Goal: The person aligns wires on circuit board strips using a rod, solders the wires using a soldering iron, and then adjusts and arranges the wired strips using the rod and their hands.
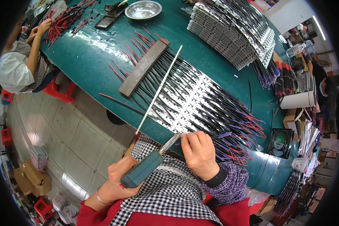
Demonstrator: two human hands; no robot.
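The soldering iron (145, 168), green-handled, lies at 6 o'clock in the left hand (115, 184), whose fingers are clamped round the handle, its tip meeting the near end of the strips (184, 100) beside the right hand (199, 152), whose fingers are pinched together on a wire (224, 135) there. The strips lie side by side mid-desk (90, 52) under black, red and purple wires, with a thin rod (160, 88) slanting across them and a flat bar (143, 67) pressing the wire ends at 11 o'clock. Farther out sit a stack of strips (233, 34) at 1 o'clock, a metal dish (143, 9) at 12 (beside a dark tool I cannot make out), and another person (19, 64) at 10 o'clock.
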